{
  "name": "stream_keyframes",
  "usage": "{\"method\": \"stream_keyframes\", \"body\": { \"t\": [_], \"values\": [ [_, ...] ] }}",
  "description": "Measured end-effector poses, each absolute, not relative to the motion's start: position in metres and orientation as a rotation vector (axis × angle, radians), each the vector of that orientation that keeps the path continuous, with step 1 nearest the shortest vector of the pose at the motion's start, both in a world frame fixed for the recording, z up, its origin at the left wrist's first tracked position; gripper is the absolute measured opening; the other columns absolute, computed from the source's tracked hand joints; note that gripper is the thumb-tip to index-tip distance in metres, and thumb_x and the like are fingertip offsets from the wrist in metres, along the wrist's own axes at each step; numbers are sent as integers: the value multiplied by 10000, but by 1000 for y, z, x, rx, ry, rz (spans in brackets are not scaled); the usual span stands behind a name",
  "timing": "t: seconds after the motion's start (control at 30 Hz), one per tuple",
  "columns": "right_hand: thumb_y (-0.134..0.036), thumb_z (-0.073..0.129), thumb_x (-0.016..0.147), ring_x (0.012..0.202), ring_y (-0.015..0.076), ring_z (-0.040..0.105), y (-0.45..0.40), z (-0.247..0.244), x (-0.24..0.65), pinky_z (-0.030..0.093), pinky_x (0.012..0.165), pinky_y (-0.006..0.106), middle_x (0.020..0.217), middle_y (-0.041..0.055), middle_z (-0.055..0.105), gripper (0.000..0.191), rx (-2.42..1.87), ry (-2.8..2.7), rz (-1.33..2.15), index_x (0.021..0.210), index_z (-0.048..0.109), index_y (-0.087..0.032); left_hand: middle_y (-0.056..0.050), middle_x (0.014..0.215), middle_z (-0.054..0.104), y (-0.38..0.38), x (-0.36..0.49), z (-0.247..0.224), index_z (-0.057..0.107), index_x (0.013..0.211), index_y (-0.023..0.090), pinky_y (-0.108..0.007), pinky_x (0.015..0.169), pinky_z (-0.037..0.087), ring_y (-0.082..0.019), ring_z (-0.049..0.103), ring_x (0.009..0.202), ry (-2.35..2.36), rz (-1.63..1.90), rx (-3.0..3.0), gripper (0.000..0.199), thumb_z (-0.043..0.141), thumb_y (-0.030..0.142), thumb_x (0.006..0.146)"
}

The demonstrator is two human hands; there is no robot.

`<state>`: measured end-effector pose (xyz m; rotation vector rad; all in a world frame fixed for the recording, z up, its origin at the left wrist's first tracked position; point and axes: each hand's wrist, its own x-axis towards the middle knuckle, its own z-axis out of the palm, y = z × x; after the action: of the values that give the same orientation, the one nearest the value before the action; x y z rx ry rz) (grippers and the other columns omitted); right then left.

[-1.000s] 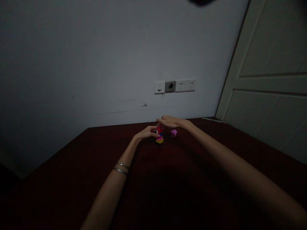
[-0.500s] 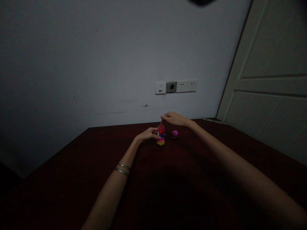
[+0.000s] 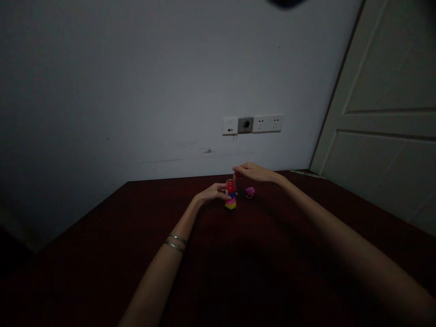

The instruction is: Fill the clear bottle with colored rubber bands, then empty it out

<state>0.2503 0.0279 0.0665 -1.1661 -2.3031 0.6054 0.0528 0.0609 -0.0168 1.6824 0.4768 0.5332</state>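
My left hand point(image 3: 216, 192) is wrapped round a small jar point(image 3: 230, 194), which stands upright on the dark red table. Bands of red, blue, pink and yellow show on the jar, and no lid is on its mouth. Beside the jar's rim, slightly to the right, my right hand point(image 3: 248, 172) hangs with its fingers bent down and pressed together. Whatever these fingertips hold, if anything, is too small and dark to make out. A small pink object with a pale loop point(image 3: 250, 191) lies on the table to the right of the jar, below my right hand.
The dark red table point(image 3: 190, 272) reaches back to a pale wall point(image 3: 153, 91). A row of wall sockets point(image 3: 260, 124) sits above its back edge. A thin pale strip point(image 3: 307, 174) lies at the back right, near a white panelled door point(image 3: 381, 150).
My right hand has moved a little right, from over the jar's mouth to beside its rim. My left hand keeps its hold on the jar. The whole view has shifted slightly.
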Motion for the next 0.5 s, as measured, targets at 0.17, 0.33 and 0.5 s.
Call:
{"method": "stream_keyframes", "body": {
  "t": [0.17, 0.33, 0.5],
  "values": [
    [-405, 317, 851, 633, 145, 536, 34, 53, 260, 393, 619, 257, 715, 79, 636, 472, -1237, -2232, 468, 779, 670, -100, -117, 1006, 640, 62, 49, -15, 624, 983, 106, -371, 894, 383, -195, 582, 930, 489, 554, 1676, 400, 696, 137, 591],
    [-192, 468, 747, 706, 148, 577, 49, 6, 265, 413, 647, 227, 830, 77, 669, 273, -1360, -2369, 389, 912, 665, -102, -118, 1020, 634, 68, 40, -12, 618, 1007, 107, -340, 855, 406, -198, 580, 929, 534, 591, 1684, 442, 713, 156, 578],
    [-84, 473, 708, 916, 185, 572, 61, -31, 258, 399, 760, 239, 1016, 92, 644, 345, -1440, -2555, 288, 985, 666, -155, -117, 1017, 636, 68, 36, -12, 621, 995, 106, -337, 858, 407, -196, 579, 931, 551, 588, 1657, 438, 718, 160, 572]
  ]
}}
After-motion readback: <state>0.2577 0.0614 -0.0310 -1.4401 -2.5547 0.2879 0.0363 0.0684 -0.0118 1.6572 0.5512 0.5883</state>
